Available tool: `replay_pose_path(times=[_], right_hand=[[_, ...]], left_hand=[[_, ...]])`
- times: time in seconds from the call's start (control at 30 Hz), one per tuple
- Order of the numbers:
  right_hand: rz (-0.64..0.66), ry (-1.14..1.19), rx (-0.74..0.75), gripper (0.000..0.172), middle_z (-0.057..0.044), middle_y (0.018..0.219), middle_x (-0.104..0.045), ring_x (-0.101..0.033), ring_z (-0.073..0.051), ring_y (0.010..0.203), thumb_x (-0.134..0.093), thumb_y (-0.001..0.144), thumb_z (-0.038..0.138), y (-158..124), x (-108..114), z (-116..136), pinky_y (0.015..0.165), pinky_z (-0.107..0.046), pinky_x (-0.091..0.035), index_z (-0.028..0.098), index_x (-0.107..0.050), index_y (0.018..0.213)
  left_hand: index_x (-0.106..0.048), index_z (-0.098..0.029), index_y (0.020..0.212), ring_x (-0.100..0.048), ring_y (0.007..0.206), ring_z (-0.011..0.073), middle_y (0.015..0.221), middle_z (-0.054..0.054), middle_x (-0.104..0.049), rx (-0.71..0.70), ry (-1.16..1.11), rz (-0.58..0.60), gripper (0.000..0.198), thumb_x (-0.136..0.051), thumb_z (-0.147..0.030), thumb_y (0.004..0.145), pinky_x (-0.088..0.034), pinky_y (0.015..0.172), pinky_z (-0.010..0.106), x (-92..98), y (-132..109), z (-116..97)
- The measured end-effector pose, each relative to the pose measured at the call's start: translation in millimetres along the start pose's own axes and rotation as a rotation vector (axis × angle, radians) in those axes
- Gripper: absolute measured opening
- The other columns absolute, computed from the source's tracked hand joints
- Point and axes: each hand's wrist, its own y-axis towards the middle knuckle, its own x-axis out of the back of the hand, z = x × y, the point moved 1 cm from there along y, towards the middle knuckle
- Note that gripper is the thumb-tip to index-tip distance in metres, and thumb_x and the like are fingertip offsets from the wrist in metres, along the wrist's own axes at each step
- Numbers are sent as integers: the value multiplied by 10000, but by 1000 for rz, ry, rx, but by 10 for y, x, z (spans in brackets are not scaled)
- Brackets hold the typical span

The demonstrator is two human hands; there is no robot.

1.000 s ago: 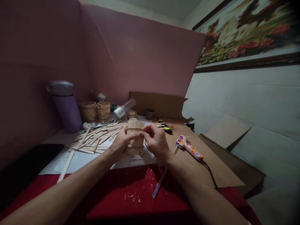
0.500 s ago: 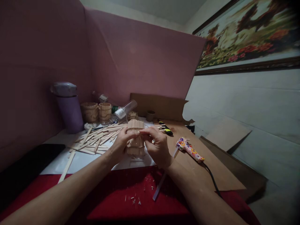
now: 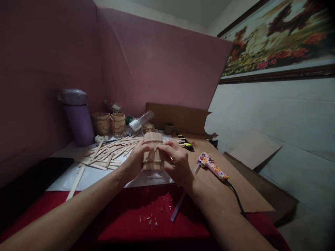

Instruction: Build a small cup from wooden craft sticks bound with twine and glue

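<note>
Between my hands, a cup-shaped piece made of craft sticks (image 3: 153, 155) with scalloped bands stands on or just over the white sheet. My left hand (image 3: 136, 157) wraps its left side, thumb across the upper front. The fingers of my right hand (image 3: 175, 158) are pinched together against the front of the cup, right of its middle; whatever is in the pinch is too small to make out. Left of my hands lies a heap of loose craft sticks (image 3: 111, 153). A flowered hot glue gun (image 3: 213, 166) with a clear glue stick (image 3: 178, 207) rests to the right.
Two wooden cups (image 3: 101, 123), a purple tumbler (image 3: 80, 122) and clear plastic bottles (image 3: 141, 122) stand or lie at the back left. Behind my hands are a twine ball (image 3: 148, 128), a small brown pot (image 3: 169, 128) and a yellow-black cutter (image 3: 187, 143). Wood scraps (image 3: 151, 221) litter the red cloth.
The cup has turned slightly and tilted in my hands, so more of its front shows. My right fingertips have shifted a little to the right. The view has moved slightly.
</note>
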Motion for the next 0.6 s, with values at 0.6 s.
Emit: replay_pose_path(times=[0.6], right_hand=[[65,8,-38,302,-80,901,-630,-617,-190,805,-523,812,106,-1,-14,100,711,-298,-525,182,-709,1037]], left_hand=[[-608,-163,1051,-647,764,196,921,48,-691,-109,62,-59,425,-739,-259,658,-506,676,301,116,75,106]])
